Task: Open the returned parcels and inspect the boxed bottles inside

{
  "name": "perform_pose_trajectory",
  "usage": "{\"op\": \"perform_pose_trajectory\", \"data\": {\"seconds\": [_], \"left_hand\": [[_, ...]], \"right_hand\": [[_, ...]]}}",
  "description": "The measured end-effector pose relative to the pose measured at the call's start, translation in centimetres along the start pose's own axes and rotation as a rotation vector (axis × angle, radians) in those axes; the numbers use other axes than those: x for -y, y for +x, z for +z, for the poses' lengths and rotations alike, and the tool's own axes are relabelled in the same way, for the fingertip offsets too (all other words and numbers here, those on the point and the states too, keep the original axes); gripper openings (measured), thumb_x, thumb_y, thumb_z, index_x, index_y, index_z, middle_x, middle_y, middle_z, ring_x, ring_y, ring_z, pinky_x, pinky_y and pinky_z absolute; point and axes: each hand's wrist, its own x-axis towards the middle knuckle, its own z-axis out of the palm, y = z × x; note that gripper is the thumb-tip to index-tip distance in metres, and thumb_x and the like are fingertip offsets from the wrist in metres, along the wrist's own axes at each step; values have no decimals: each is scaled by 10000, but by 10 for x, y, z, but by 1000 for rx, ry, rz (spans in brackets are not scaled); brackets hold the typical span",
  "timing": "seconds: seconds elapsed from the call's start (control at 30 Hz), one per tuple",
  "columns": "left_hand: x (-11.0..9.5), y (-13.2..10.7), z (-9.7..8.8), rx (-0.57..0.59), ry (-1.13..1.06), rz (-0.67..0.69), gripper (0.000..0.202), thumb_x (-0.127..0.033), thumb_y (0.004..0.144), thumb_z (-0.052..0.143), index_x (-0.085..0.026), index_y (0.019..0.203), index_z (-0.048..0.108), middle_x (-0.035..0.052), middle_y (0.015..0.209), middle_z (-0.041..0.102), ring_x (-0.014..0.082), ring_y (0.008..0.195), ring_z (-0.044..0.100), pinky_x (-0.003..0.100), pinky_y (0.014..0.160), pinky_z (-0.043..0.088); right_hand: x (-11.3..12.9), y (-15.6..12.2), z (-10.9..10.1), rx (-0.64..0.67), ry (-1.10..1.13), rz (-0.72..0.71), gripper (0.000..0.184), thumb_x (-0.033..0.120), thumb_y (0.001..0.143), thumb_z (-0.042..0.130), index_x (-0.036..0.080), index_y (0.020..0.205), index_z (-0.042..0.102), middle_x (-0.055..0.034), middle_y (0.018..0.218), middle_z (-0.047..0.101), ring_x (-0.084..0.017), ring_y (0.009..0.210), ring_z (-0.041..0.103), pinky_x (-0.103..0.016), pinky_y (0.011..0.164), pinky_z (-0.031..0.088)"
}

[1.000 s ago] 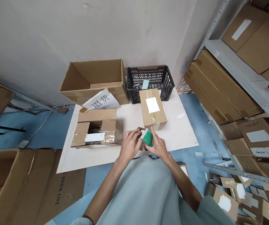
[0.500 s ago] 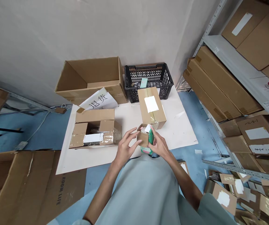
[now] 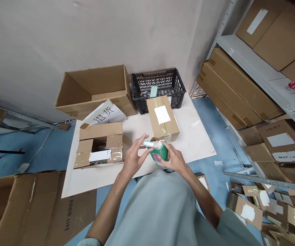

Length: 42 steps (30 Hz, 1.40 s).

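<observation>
My right hand (image 3: pixel 174 158) grips a small green box (image 3: pixel 158 156) with a pink panel, its top open and tilted toward my left hand. The fingers and thumb of my left hand (image 3: pixel 134 153) pinch a small white piece with a green edge (image 3: pixel 148 144) at the box's mouth. Whether this piece is a flap of the box or a separate item, I cannot tell. Just beyond my hands a taped carton (image 3: pixel 163 118) with a white label lies on the white-covered table (image 3: pixel 142 126). The inside of the green box is mostly hidden.
An opened carton (image 3: pixel 100 147) stands left of my hands. Behind it are a big open carton (image 3: pixel 96 102), a paper sheet with large characters (image 3: pixel 105 112) and a black crate (image 3: pixel 159 90) holding a small mint-coloured box. Loaded shelving (image 3: pixel 255 68) rises at right; cartons (image 3: pixel 247 208) crowd the floor.
The green box has turned, showing its pink-panelled face where brown cardboard showed before. My left hand now pinches the white piece at its mouth. The view has shifted slightly.
</observation>
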Motion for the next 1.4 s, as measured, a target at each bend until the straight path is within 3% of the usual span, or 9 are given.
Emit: {"op": "perform_pose_trajectory", "data": {"seconds": [0.17, 0.37, 0.53, 0.73, 0.93, 1.07, 1.13, 1.23, 1.4], "left_hand": [[-7, 17, 1, 74, -15, -32, 322, -374, 1137, 604, -262, 1407, 739, 123, 1415, 761, 258, 1319, 734, 405, 1118, 600], [4, 35, 12, 292, -150, -213, 417, -500, 1136, 536, -229, 1251, 831, 110, 1240, 832, 271, 1147, 778, 387, 1023, 597], [9, 47, 14, 301, -267, -287, 443, -566, 1077, 594, -226, 1136, 873, 111, 1191, 848, 285, 1092, 786, 370, 965, 601], [6, 60, 7, 350, -209, -334, 357, -527, 1026, 663, -262, 1056, 901, 83, 1137, 873, 295, 1004, 808, 372, 928, 615], [17, 72, -3, 320, -489, -568, 493, -715, 880, 817, -236, 961, 899, 112, 1036, 874, 337, 1025, 808, 401, 880, 638], [36, 72, 0, 319, -865, -650, 738, -882, 729, 858, -213, 1040, 869, 194, 1206, 839, 362, 1128, 796, 450, 937, 634], [44, 72, 10, 286, -981, -731, 785, -847, 632, 941, -209, 1081, 852, 186, 1166, 839, 353, 1058, 809, 426, 886, 638], [53, 75, 26, 204, -1033, -870, 745, -759, 634, 980, -193, 1095, 831, 141, 1036, 843, 306, 929, 809, 366, 804, 628], [57, 91, 39, 88, -1013, -974, 617, -646, 705, 970, -157, 1042, 802, 92, 887, 819, 228, 755, 752, 313, 717, 598]], "right_hand": [[1, -6, -1, 33, -144, -66, 803, 424, 1010, 719, 337, 1749, 417, -104, 1389, 728, -289, 1027, 782, -339, 788, 630], [-4, -8, 1, 92, -172, -93, 904, 454, 1029, 691, 319, 1815, 265, -111, 1354, 713, -295, 1006, 774, -363, 794, 633], [-6, -3, 2, 104, -128, -97, 936, 453, 1037, 673, 280, 1829, 205, -135, 1375, 705, -309, 1049, 774, -370, 820, 631], [-2, 6, 2, 134, -49, -95, 938, 453, 1036, 664, 292, 1833, 196, -126, 1322, 732, -300, 998, 769, -371, 823, 633], [-5, 20, -5, 143, 343, -14, 904, 465, 1015, 655, 265, 1812, 280, -62, 1189, 773, -195, 755, 686, -334, 778, 629], [-7, 44, -6, 161, 736, 97, 794, 569, 1027, 609, 249, 1734, 440, -60, 1169, 806, -264, 1060, 766, -387, 957, 646], [-5, 57, -1, 173, 861, 174, 695, 622, 1060, 516, 240, 1639, 567, -94, 1244, 813, -295, 1185, 767, -428, 1026, 639], [0, 73, 9, 175, 1008, 302, 665, 654, 1113, 394, 216, 1532, 669, -122, 1217, 835, -309, 1134, 802, -452, 995, 659], [11, 88, 9, 111, 978, 343, 693, 729, 1092, 518, 224, 1539, 679, -110, 1099, 850, -308, 985, 808, -464, 907, 681]]}}
